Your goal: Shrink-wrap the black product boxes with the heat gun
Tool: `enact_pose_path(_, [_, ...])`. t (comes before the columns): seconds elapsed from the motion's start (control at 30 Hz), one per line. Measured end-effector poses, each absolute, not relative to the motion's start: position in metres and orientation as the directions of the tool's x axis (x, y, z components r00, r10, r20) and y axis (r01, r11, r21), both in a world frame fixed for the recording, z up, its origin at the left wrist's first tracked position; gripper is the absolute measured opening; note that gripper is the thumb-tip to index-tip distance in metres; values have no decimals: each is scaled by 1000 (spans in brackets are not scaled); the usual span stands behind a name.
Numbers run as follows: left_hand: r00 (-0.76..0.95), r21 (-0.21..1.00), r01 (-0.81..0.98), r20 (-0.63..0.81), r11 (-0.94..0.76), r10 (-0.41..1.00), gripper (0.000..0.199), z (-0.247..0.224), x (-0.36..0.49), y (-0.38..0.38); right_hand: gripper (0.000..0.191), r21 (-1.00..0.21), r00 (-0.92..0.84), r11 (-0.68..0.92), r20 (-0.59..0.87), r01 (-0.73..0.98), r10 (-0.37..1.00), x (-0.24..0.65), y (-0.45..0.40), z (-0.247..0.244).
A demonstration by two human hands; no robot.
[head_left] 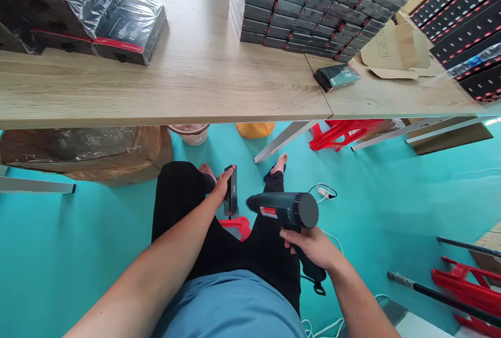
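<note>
My left hand (223, 188) is closed round a slim black box (232, 194), held on edge between my knees below the table. In my right hand (307, 244) is a dark heat gun (284, 208), gripped by its handle. Its narrow nozzle points left toward the box, with a gap between them. A red label shows on its barrel. The fingertips of my left hand are partly hidden by the box.
Above my lap runs a wooden table (188, 82). Shrink-wrapped black boxes (129, 27) sit at left, a tall stack of boxes (309, 9) at back, one small box (336, 76) near the edge. Below are a carton (90, 153), a bin (191, 134) and a power cord (325, 192).
</note>
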State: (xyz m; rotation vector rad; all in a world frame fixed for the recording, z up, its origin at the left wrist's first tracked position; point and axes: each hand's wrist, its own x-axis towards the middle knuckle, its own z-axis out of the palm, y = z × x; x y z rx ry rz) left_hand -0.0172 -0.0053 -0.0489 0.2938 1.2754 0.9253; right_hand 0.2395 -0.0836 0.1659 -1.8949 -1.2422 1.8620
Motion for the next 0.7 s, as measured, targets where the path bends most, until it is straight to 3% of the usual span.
enact_pose_path(0.1, [95, 520, -587, -716, 620, 691, 58, -31, -21, -4, 36, -706, -28, -683, -699, 190, 715, 247, -97, 161])
enact_pose_path(0.23, [268, 440, -716, -544, 542, 795, 69, -7, -27, -7, 42, -705, -91, -700, -694, -115, 714, 254, -108, 163])
enact_pose_path(0.33, [281, 463, -697, -526, 547, 803, 76, 1, -28, -8, 41, -696, -133, -699, -686, -164, 715, 254, -113, 165])
enact_pose_path(0.53, [325, 499, -516, -638, 696, 698, 81, -5, -27, -10, 38, -709, -109, -671, -666, -217, 738, 248, -104, 150])
enact_pose_path(0.7, [392, 419, -500, -670, 758, 630, 72, -10, -27, -13, 36, -670, -34, -651, -687, -357, 726, 241, -88, 142])
